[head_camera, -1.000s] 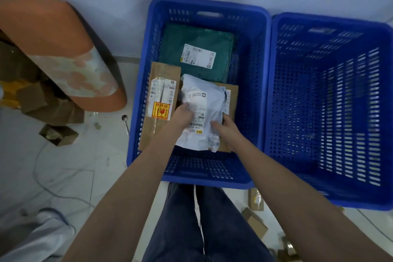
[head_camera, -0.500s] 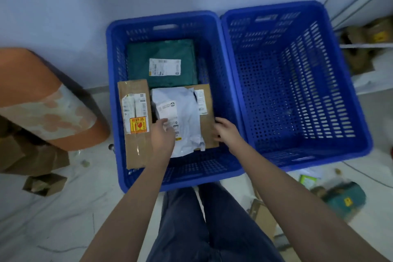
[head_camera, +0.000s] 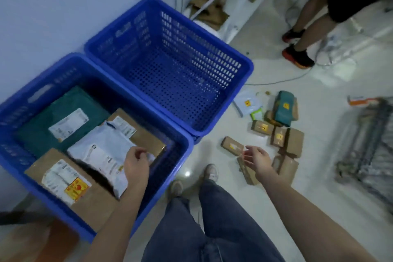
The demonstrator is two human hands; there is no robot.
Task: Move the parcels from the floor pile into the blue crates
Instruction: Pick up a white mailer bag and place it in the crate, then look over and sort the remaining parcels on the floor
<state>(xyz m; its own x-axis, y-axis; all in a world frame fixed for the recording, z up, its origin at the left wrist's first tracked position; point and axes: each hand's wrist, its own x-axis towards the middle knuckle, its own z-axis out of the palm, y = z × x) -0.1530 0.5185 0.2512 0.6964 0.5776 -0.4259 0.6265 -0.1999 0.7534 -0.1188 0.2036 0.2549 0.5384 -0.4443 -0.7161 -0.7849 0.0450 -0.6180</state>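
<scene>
While the left hand (head_camera: 136,165) hangs over the near blue crate (head_camera: 12,112) with its fingers loosely curled and holding nothing, the right hand (head_camera: 258,158) reaches out above the floor pile (head_camera: 282,134), fingers relaxed and apart, touching no parcel as far as the blur allows. Inside that near crate lie a green mailer (head_camera: 42,130), a white poly bag (head_camera: 102,153) on top of a brown box (head_camera: 146,136), and a flat cardboard parcel (head_camera: 89,204) with a yellow-red sticker leaning at the near wall. Touching its far side stands the second blue crate (head_camera: 244,66), with only its perforated floor showing. On the pale tiles to the right, small brown boxes, a teal packet (head_camera: 285,108) and a pale mailer (head_camera: 247,102) lie scattered close together. Just beside the pile stands a folded metal trolley (head_camera: 365,149), badly blurred. Beyond, another person's legs (head_camera: 306,17) in black-and-red shoes stand near a white shelf frame (head_camera: 240,0), and a thin cable (head_camera: 282,80) trails across the floor. The wearer's own jeans (head_camera: 191,229) and shoes sit between crate and pile.
</scene>
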